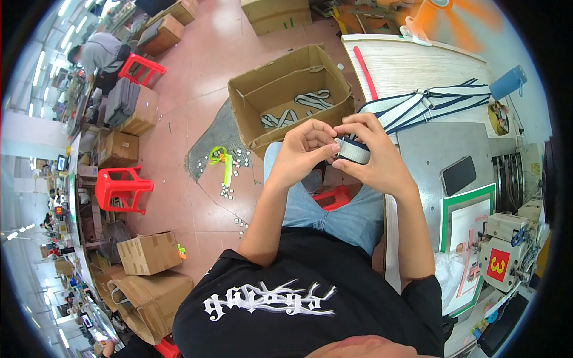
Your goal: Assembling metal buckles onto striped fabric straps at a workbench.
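Observation:
A short loop of white webbing strap with dark navy edges (353, 151) is held in front of my lap. My right hand (377, 154) is closed around it, thumb below and fingers above. The fingertips of my left hand (305, 150) pinch the strap's left end, where a small light piece shows; I cannot make out its kind. Just beyond my right hand, a bundle of long white straps with navy edges (412, 107) lies across the table, with a metal buckle (427, 102) among them.
An open cardboard box (262, 140) with coiled straps stands on the floor ahead. On the right are a metal plate (418, 149), a phone (458, 175) and a sewing machine (502, 253). A red stool (122, 188), scattered scraps and a neon-yellow strap (228, 170) are to the left.

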Demonstrator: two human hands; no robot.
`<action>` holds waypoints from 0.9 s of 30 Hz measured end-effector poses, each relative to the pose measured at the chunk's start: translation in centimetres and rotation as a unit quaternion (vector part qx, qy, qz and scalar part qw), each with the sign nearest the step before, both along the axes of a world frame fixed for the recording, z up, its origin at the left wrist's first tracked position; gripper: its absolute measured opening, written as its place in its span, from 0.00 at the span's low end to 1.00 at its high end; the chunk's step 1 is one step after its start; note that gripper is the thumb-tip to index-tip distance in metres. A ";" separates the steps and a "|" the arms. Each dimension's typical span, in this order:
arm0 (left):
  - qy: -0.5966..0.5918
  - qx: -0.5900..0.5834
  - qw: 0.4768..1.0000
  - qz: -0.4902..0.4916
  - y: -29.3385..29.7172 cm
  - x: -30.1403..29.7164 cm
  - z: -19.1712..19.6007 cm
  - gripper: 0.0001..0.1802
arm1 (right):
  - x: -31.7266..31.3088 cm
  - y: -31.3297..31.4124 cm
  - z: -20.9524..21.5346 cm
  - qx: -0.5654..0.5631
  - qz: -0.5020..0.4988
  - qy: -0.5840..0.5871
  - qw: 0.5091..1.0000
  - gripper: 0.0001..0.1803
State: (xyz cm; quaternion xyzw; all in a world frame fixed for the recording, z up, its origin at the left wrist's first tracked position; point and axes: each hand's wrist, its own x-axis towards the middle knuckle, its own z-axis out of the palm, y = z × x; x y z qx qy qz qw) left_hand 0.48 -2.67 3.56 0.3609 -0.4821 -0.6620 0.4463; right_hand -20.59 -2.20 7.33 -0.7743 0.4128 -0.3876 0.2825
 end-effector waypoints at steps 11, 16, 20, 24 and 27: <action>0.279 -0.060 0.949 0.134 -2.1 4.1 -1.6 0.13 | 0.7 0.3 -0.8 0.045 -0.037 -0.075 0.995 0.26; 0.287 0.041 0.957 0.000 1.1 -0.8 -4.2 0.42 | 2.2 0.8 -2.4 0.037 -0.037 -0.080 0.995 0.30; 0.230 0.031 0.972 0.040 1.2 -2.4 -2.7 0.32 | 2.9 1.1 -4.0 0.040 -0.029 -0.060 0.997 0.29; 0.154 -0.011 0.986 0.068 0.5 -2.2 -1.7 0.30 | 4.5 1.8 -4.5 0.076 -0.084 -0.103 0.988 0.27; 0.072 -0.048 0.993 0.075 0.0 -1.7 -1.7 0.30 | 4.4 1.8 -5.3 -0.001 -0.082 0.051 0.995 0.25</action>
